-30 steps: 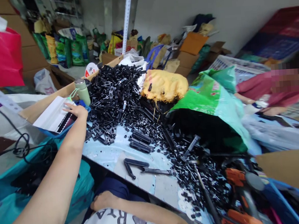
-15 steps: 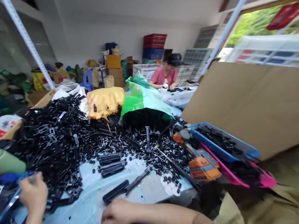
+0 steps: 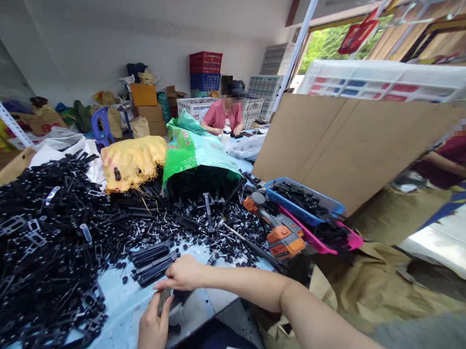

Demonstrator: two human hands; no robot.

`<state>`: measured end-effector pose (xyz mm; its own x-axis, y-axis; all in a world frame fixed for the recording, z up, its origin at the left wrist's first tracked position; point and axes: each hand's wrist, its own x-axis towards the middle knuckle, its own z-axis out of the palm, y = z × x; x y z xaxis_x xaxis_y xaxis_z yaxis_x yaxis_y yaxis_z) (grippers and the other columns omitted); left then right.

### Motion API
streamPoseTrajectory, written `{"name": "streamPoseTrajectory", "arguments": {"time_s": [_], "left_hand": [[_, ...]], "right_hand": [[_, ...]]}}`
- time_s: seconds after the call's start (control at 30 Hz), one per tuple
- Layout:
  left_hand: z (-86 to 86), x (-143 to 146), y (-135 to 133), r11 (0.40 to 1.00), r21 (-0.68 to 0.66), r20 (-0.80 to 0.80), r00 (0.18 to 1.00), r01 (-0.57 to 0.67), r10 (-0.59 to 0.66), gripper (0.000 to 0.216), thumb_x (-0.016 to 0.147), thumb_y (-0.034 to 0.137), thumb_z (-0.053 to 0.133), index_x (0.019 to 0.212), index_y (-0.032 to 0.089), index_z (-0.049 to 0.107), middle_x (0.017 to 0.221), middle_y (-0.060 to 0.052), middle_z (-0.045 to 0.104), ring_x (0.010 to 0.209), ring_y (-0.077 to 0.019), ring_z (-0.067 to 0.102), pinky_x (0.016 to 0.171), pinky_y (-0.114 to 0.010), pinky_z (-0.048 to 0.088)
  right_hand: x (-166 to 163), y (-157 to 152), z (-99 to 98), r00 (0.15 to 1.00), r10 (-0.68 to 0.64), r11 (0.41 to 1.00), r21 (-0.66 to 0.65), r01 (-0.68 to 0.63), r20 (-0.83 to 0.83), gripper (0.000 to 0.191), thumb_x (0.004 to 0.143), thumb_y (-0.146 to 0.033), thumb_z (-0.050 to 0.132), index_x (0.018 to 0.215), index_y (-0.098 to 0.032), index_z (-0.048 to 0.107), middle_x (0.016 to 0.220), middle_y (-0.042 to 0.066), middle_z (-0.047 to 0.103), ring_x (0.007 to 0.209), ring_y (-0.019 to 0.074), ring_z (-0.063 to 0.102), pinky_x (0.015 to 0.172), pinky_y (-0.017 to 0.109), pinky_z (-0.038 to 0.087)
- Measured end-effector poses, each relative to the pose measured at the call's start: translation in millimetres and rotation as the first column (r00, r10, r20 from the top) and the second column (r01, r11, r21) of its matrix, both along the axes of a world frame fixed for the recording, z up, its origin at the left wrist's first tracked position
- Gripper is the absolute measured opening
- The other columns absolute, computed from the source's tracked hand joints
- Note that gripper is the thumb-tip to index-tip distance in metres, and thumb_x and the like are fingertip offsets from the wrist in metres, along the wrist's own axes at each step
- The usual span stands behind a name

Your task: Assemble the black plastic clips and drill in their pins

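Note:
My left hand (image 3: 154, 319) is closed around a small grey-brown piece (image 3: 164, 301), whose kind I cannot make out. Right beside it, my right hand (image 3: 187, 273) has curled fingers meeting the left fingertips; whatever they pinch is hidden. Just beyond the hands, several long black plastic parts (image 3: 154, 266) lie side by side on the blue table cover (image 3: 116, 292). A big heap of black plastic pieces (image 3: 39, 233) covers the table's left side. Small black-headed pins (image 3: 189, 227) are scattered in the middle, in front of an open green sack (image 3: 200, 158).
An orange and grey cordless tool (image 3: 280, 235) lies right of the pins, beside a long dark rod (image 3: 257, 247). Blue (image 3: 305, 191) and pink (image 3: 353, 238) baskets hold black parts. A cardboard sheet (image 3: 345, 141) stands behind them. A yellow sack (image 3: 133, 159) and a seated person (image 3: 223, 114) are farther back.
My left hand has come from the far left to meet my right hand, carrying a small greyish piece. The right hand has moved slightly forward. The view has turned right.

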<state>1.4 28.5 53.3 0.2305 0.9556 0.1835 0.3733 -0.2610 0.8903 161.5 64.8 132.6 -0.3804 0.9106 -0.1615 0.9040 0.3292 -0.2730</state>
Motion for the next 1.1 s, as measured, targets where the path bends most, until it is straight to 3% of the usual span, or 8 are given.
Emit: {"name": "streamPoseTrajectory", "arguments": {"time_s": [0.17,0.27,0.33,0.47,0.6,0.83,1.1], "left_hand": [[14.9,2.0,-10.7,0.950,-0.282,0.187,0.979,0.134,-0.082,0.035,0.073,0.057,0.055,0.083,0.024,0.061,0.054,0.001,0.057,0.046,-0.0183,0.054,0.046,-0.029,0.044],[17.8,-0.1,-15.1,0.873,-0.389,0.366,0.919,0.293,-0.145,0.042,0.071,0.059,0.056,0.086,0.020,0.061,0.055,0.001,0.056,0.044,-0.0146,0.048,0.046,-0.028,0.043],[18.6,-2.6,-15.2,0.866,-0.392,0.397,0.906,0.312,-0.147,0.041,0.072,0.058,0.057,0.086,0.019,0.061,0.056,0.000,0.056,0.045,-0.0138,0.048,0.048,-0.028,0.044],[21.9,-7.7,-9.5,0.907,-0.350,0.343,0.933,0.232,-0.106,0.038,0.072,0.054,0.059,0.085,0.018,0.059,0.058,0.001,0.056,0.047,-0.0126,0.049,0.049,-0.026,0.043],[27.0,-11.6,-2.6,0.942,-0.290,0.244,0.965,0.170,-0.099,0.033,0.076,0.048,0.057,0.086,0.017,0.059,0.060,0.002,0.056,0.051,-0.0120,0.051,0.054,-0.025,0.043],[27.3,-13.7,2.0,0.960,-0.261,0.191,0.980,0.096,-0.046,0.032,0.079,0.043,0.054,0.096,0.017,0.059,0.068,0.000,0.060,0.055,-0.0116,0.052,0.057,-0.025,0.044],[25.2,-12.6,2.3,0.952,-0.293,0.224,0.974,0.090,-0.024,0.035,0.077,0.047,0.056,0.093,0.016,0.059,0.067,0.000,0.058,0.054,-0.0117,0.051,0.058,-0.024,0.042]], "right_hand": [[0.5,-2.5,-3.6,0.985,0.171,0.984,0.058,-0.169,-0.036,0.044,0.092,-0.045,0.035,0.070,-0.020,0.065,0.069,0.001,0.067,0.060,0.0117,0.056,0.050,0.023,0.029],[2.6,-3.7,-1.1,0.915,0.394,0.914,0.140,-0.380,-0.087,0.039,0.092,-0.041,0.037,0.068,-0.019,0.059,0.072,0.000,0.065,0.064,0.0100,0.054,0.054,0.022,0.030],[4.6,-2.0,5.4,0.876,0.476,0.873,0.171,-0.457,-0.085,0.037,0.091,-0.043,0.039,0.068,-0.019,0.055,0.073,0.001,0.064,0.068,0.0104,0.053,0.056,0.022,0.030],[7.4,9.8,25.5,0.885,0.460,0.888,0.020,-0.460,-0.075,0.037,0.089,-0.048,0.043,0.071,-0.018,0.053,0.071,0.001,0.061,0.063,0.0107,0.050,0.055,0.021,0.028],[7.2,26.6,38.9,0.795,0.563,0.810,-0.039,-0.585,-0.226,0.030,0.088,-0.046,0.048,0.087,-0.016,0.055,0.085,0.003,0.063,0.069,0.0098,0.052,0.059,0.019,0.031],[4.8,39.2,45.4,0.848,0.522,0.844,-0.082,-0.529,-0.095,0.041,0.089,-0.051,0.042,0.081,-0.016,0.061,0.071,0.003,0.062,0.060,0.0108,0.047,0.055,0.022,0.027],[5.3,40.4,42.8,0.841,0.510,0.837,-0.122,-0.534,-0.182,0.033,0.088,-0.044,0.048,0.082,-0.014,0.060,0.073,0.002,0.060,0.062,0.0095,0.047,0.058,0.021,0.029]]}}
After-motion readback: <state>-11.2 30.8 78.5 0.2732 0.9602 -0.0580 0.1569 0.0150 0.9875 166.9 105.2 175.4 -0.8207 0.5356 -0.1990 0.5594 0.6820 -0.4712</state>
